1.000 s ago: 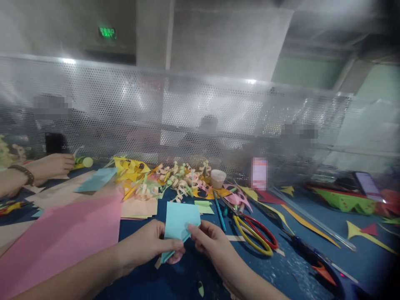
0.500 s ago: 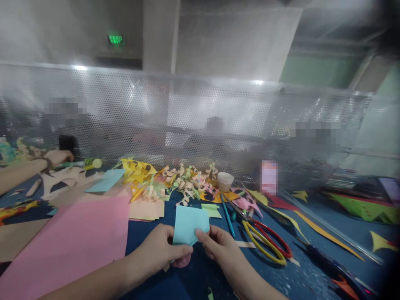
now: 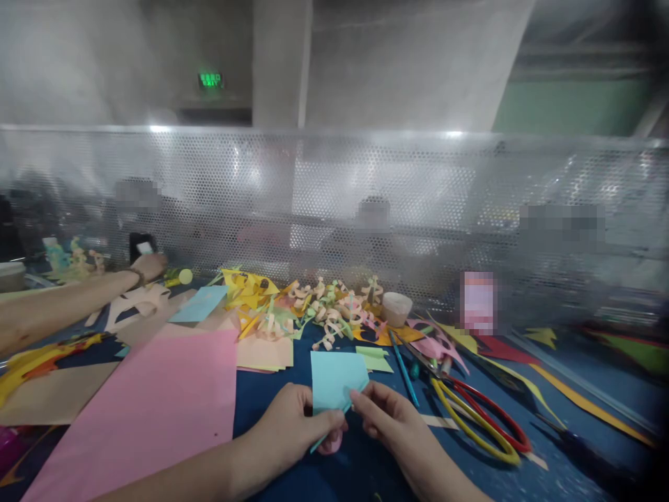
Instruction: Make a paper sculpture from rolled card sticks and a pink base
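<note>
A small light-blue sheet of paper (image 3: 337, 376) is held up over the dark blue table. My left hand (image 3: 297, 425) pinches its lower left side, thumb in front and fingers behind. At the lower right edge, my right hand (image 3: 384, 418) grips the same paper between thumb and fingertips. A narrow edge of blue paper pokes out below the left thumb. Beyond the paper lies a light-green slip (image 3: 373, 359). A large pink sheet (image 3: 172, 390) spreads to the left of my left hand. Scissors (image 3: 475, 418) with yellow and red handles rest right of my right hand.
Curled paper scraps (image 3: 334, 307) are heaped along the perforated screen (image 3: 209, 195). Nearby stand a white cup (image 3: 397, 307) and a blue pen (image 3: 405, 369). A co-worker's arm (image 3: 78, 300) reaches in at left, holding something white. A dark-handled tool (image 3: 590, 446) lies at right.
The view has shifted, so the table's contents sit farther right. Both hands still hold the blue paper, and a thin edge now shows under the left thumb. The co-worker's hand now holds something white.
</note>
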